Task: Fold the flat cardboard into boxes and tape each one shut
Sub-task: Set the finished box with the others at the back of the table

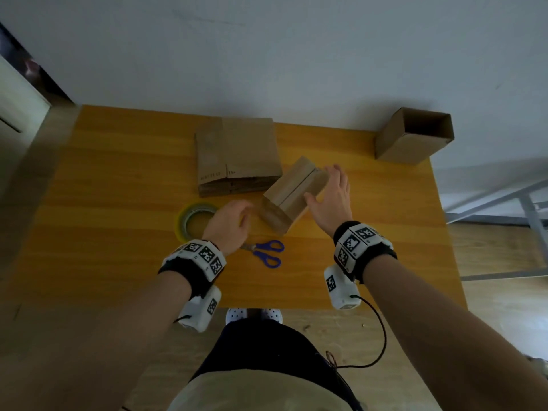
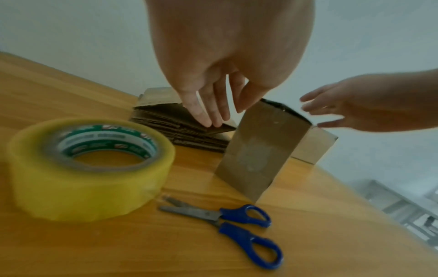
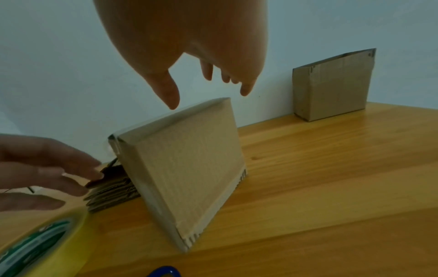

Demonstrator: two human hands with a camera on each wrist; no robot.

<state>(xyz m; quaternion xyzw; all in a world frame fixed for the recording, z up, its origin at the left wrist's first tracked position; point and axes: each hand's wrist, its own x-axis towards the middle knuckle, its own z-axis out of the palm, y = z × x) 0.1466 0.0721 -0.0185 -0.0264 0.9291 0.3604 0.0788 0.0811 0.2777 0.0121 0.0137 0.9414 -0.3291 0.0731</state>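
Box (image 1: 292, 193) stands on the tabletop (image 1: 118, 179) between both hands, long axis running away rightward. Right hand (image 1: 330, 197) nearer, fingers spread beside it; left hand (image 1: 229, 223) loose, holding nothing.

The surface (image 1: 124, 179) is smooth, warm-grained wood. The folded box (image 1: 292, 194) is matt corrugated cardboard; the tape roll (image 2: 90, 168) glossy yellowish plastic; the scissors (image 2: 227, 223) dull metal with blue plastic handles.

Head camera looks steeply down over the tabletop (image 1: 118, 173); both wrist cameras sit low and close, sharing the standing box (image 2: 258, 150).
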